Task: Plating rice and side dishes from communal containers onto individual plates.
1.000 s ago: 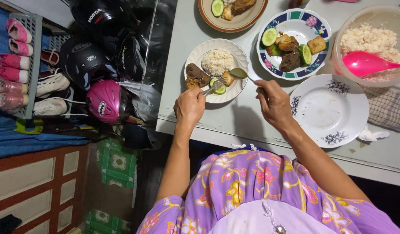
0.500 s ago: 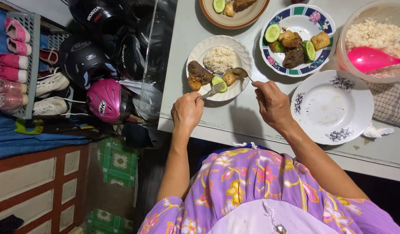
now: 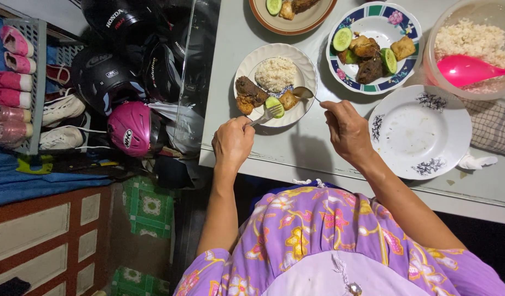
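My left hand [image 3: 233, 142] grips a fork [image 3: 268, 114] whose tines rest by a cucumber slice [image 3: 274, 104] on a white scalloped plate [image 3: 307, 71]. That plate holds a mound of rice [image 3: 275, 74], dark fried meat [image 3: 248, 89] and a fried tofu cube [image 3: 288, 100]. My right hand [image 3: 346, 130] holds a spoon [image 3: 303, 92], its bowl over the plate's right side beside the tofu. Both hands hover over the pale table [image 3: 296, 153] just below the plate.
An empty white plate [image 3: 419, 131] lies to the right, a blue-rimmed plate of fried pieces and cucumber [image 3: 373, 49] above it. A rice tub with pink scoop [image 3: 466, 68] stands far right, a brown-rimmed plate [image 3: 292, 12] at top. Helmets [image 3: 129, 129] and shoes [image 3: 61, 107] crowd the left.
The fork has shifted the cucumber slice slightly up and right on the plate. Both hands stay at the plate's lower edge; the view has drifted a little.
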